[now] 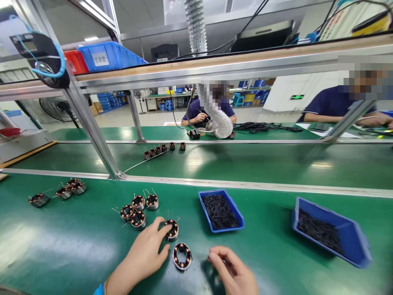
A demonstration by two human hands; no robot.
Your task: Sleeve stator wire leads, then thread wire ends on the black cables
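Observation:
My left hand (139,256) sits at the lower middle, its fingertips against a copper-wound ring coil (171,229) and its hold unclear. Just below, a second ring coil (182,256) with copper windings lies flat between my hands, touched by neither. My right hand (233,271) has its fingertips pinched together, with nothing visible between them. A blue tray of short black sleeves (220,211) stands ahead of that hand. Another blue tray of black sleeves (330,231) sits tilted further right. Several more coils (138,213) stand left of my left hand.
The green bench mat (76,246) runs across the view, with more coils (41,200) at its left. A metal rail (245,182) lies beyond. Further coils (159,149) stand on a second green bench. Co-workers (208,114) sit behind a metal frame post (90,123).

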